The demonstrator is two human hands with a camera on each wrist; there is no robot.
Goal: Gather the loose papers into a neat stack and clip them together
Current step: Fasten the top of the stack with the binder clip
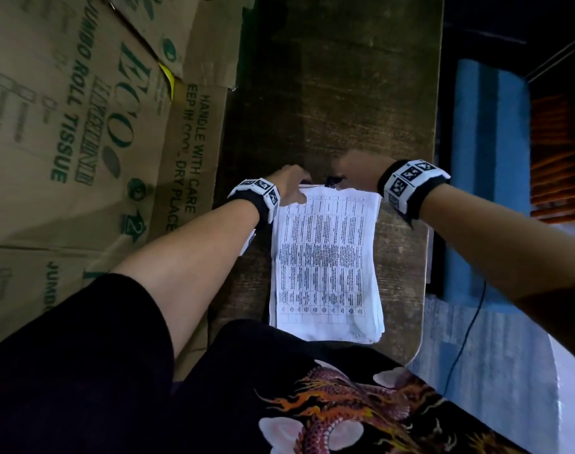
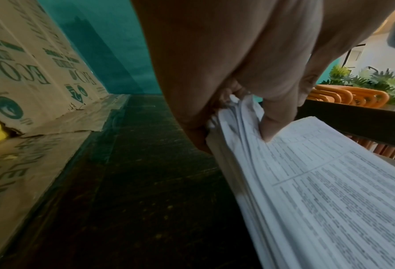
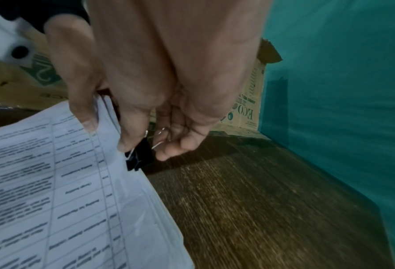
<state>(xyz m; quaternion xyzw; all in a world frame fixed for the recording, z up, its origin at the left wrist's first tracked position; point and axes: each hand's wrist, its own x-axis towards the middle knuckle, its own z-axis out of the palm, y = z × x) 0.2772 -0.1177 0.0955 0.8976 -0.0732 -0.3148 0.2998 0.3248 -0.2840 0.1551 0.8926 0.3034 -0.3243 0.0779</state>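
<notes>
A stack of printed papers (image 1: pixel 325 263) lies lengthwise on the dark wooden table (image 1: pixel 338 93), its far end lifted. My left hand (image 1: pixel 291 185) pinches the far left corner of the stack (image 2: pixel 318 191), thumb on top and fingers underneath. My right hand (image 1: pixel 354 170) squeezes the wire handles of a black binder clip (image 1: pixel 332 182) at the far edge of the papers (image 3: pixel 61 191). In the right wrist view the binder clip (image 3: pixel 139 158) sits at the paper edge between my thumb and fingers, and my left thumb presses the top sheet beside it.
Brown cardboard boxes (image 1: pixel 66 126) line the table's left side, with one flap lying on the tabletop. A teal wall (image 3: pixel 341 91) stands beyond the table's far end. Right of the table are a blue surface (image 1: pixel 485 191) and orange chair frames (image 2: pixel 348 94).
</notes>
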